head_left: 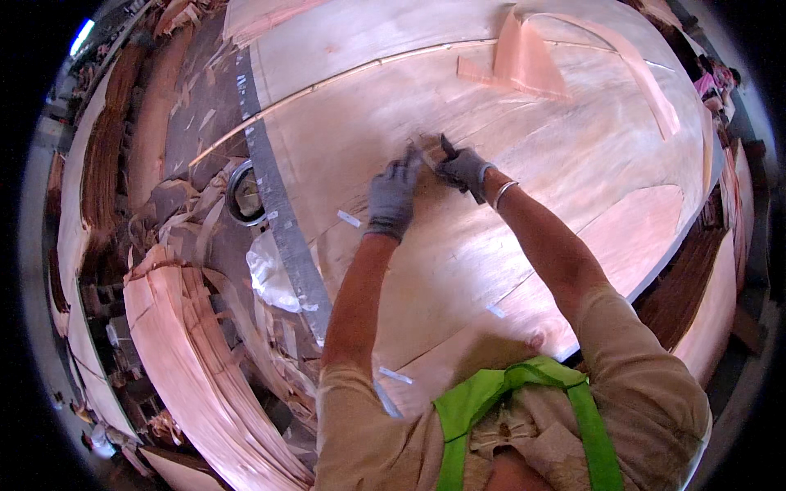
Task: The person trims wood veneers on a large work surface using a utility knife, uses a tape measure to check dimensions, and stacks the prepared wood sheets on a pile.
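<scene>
Gloved hands met mid-sheet, left flat, right curled.
Grey-gloved left hand (pixel 391 199) lay flat, likely steadying the pale wood veneer sheet (pixel 327 151), which sat inboard of the table's grey left edge (pixel 281 204). Grey-gloved right hand (pixel 467 170) curled just beside it; couldn't tell what it gripped, or whether the dark tip was glove or tool. Thin tan pole (pixel 344 78) overhung that edge, maybe weighting the sheet. Torso hid part of the near edge.

My gloves (pixel 390 202) look like matt cloth, the wooden sheet (pixel 332 155) smooth with a soft sheen, my bangle (pixel 504 193) shiny metal, the bag (pixel 272 274) crinkled plastic, my strap (pixel 595 434) matt cloth.
</scene>
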Motion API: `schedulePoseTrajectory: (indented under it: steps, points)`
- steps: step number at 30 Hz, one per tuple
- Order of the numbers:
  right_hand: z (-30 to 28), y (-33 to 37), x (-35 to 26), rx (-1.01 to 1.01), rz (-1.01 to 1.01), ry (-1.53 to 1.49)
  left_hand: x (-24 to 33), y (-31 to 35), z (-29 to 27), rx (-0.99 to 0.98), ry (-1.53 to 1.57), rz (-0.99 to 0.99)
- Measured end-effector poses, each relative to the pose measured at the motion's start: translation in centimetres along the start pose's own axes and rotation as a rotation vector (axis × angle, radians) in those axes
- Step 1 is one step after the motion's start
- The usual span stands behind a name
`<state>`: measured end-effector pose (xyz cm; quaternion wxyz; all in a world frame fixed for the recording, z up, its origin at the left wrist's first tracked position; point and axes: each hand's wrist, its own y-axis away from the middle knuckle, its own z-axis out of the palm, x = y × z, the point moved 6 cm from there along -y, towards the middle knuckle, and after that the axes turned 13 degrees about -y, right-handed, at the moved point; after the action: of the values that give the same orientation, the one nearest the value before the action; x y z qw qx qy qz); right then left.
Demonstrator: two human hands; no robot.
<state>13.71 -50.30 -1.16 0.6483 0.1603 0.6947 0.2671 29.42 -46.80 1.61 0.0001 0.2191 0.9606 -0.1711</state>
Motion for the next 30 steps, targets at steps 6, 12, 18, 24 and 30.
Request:
schedulePoseTrajectory:
  steps: [6, 12, 18, 24, 30]
  points:
    - [-1.0, -0.4, 1.8, -0.028, 0.057, -0.148, 2.3, -1.7, 1.7, 0.057, 0.023, 0.177]
    - [-0.1, 3.5, 4.0, 0.131, 0.136, -0.290, 3.1, -1.7, 1.9, -0.030, -0.079, 0.193]
    - [4.0, 6.0, 6.5, 0.108, 0.127, -0.555, 3.1, -2.0, 0.9, -0.064, -0.149, 0.202]
    - [-8.3, 2.2, -1.5, 0.033, -0.425, -0.385, 3.1, -6.7, 0.5, -0.022, -0.043, 0.027]
    - [-15.2, -8.1, -1.2, 0.347, -0.501, 0.293, 12.7, -13.7, 4.1, -0.036, -0.156, 0.090]
